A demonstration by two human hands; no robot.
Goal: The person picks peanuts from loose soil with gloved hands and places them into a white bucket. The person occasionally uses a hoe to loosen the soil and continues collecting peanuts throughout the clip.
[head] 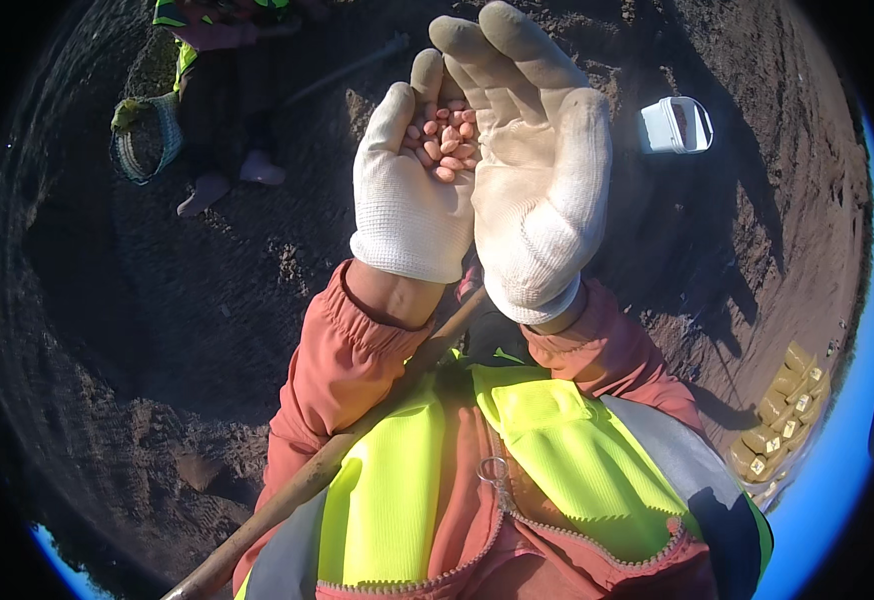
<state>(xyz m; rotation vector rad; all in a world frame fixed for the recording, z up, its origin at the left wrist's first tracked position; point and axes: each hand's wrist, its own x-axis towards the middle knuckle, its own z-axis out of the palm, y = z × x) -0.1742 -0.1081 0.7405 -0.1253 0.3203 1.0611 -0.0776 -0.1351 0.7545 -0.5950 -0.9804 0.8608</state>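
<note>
Both my hands wear white knit gloves with beige coated palms, raised side by side, palms up. A small heap of pinkish shelled peanuts or similar seeds (448, 142) lies in the cupped palm of my left hand (420, 180). My right hand (538, 165) is beside it, touching along its edge, with nothing in its open palm and its fingers extended. A long wooden handle (317, 472) runs diagonally under my left forearm and across my vest; its far end is hidden.
A white plastic bucket (675, 125) with reddish contents stands on the dark soil (204, 315). Another person (216, 97) in a high-visibility vest stands at upper left beside a woven basket (146, 139). Filled yellowish sacks (782, 405) are stacked at far right.
</note>
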